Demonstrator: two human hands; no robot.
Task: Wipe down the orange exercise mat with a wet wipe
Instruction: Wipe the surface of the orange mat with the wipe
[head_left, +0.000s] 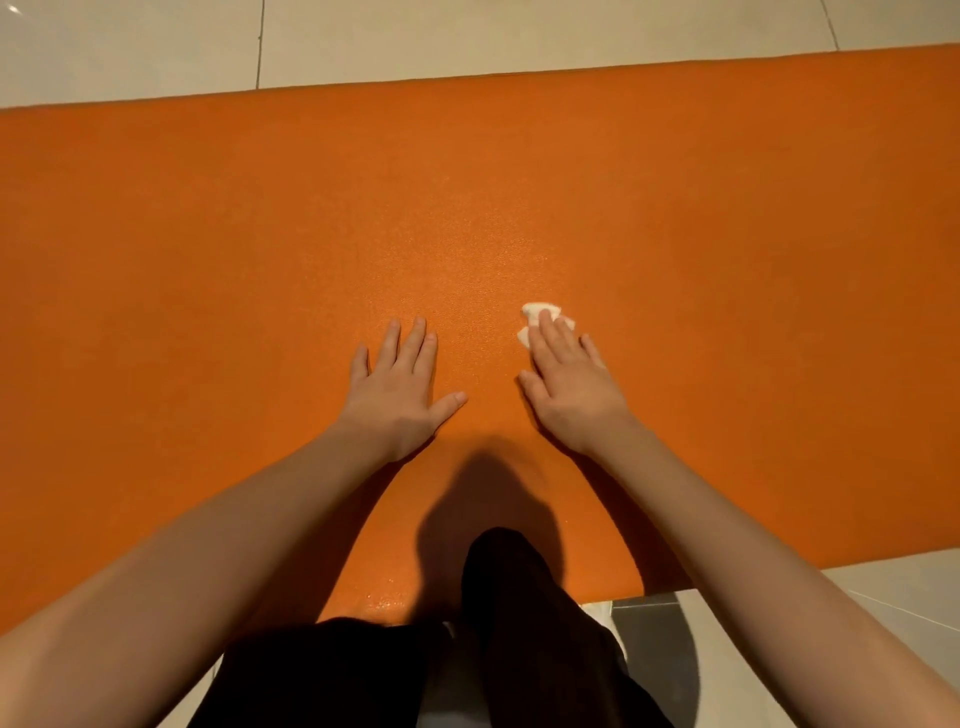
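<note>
The right hand (569, 382) presses flat, fingers together, on the white wet wipe (535, 313) on the orange mat (467, 197). The left hand (400, 382) lies flat beside it, fingers spread. Bare mat runs toward 12 o'clock to its edge. A black knee (514, 587) sits at 6 o'clock.

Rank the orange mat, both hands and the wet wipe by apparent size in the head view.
1. orange mat
2. left hand and right hand: alike, not ranked
3. wet wipe, partly hidden under the right hand
</note>
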